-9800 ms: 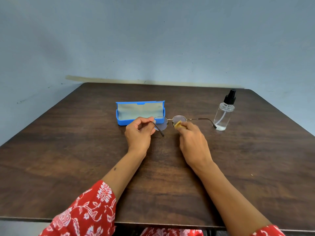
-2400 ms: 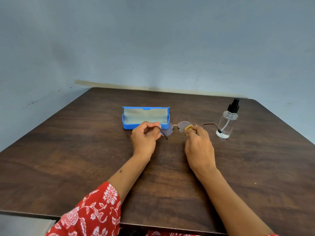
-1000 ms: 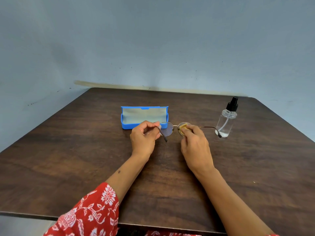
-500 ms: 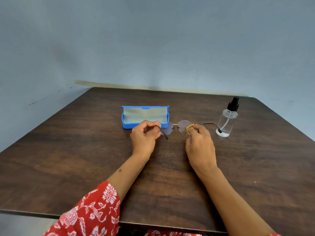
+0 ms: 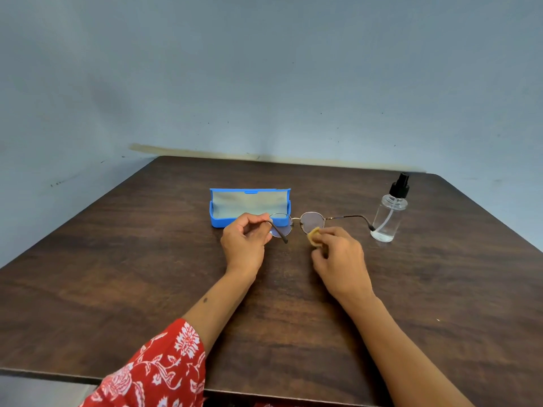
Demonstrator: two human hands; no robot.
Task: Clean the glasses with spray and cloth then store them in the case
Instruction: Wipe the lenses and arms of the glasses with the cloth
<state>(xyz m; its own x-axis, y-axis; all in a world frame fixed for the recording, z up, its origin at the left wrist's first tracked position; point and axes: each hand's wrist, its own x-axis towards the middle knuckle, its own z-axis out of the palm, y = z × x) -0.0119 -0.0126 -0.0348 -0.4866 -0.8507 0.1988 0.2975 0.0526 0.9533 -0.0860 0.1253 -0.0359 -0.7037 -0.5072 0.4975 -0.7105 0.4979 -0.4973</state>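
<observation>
Above the counter [image 5: 147, 274], your left hand [image 5: 245, 240] pinches the glasses [image 5: 296, 223]; your right hand [image 5: 338, 257] grips the cloth [image 5: 314, 237] by a lens. Wiping seems underway; the open case [image 5: 249, 207] waits.

My two hands [image 5: 245, 240] [image 5: 338, 254]. One glasses [image 5: 313, 221], one cloth [image 5: 314, 235]. One case [image 5: 249, 205], one spray bottle [image 5: 388, 214], one counter [image 5: 147, 274].

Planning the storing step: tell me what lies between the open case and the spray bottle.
In the head view, the glasses, with one temple reaching toward the spray bottle; the case sits left.
</observation>
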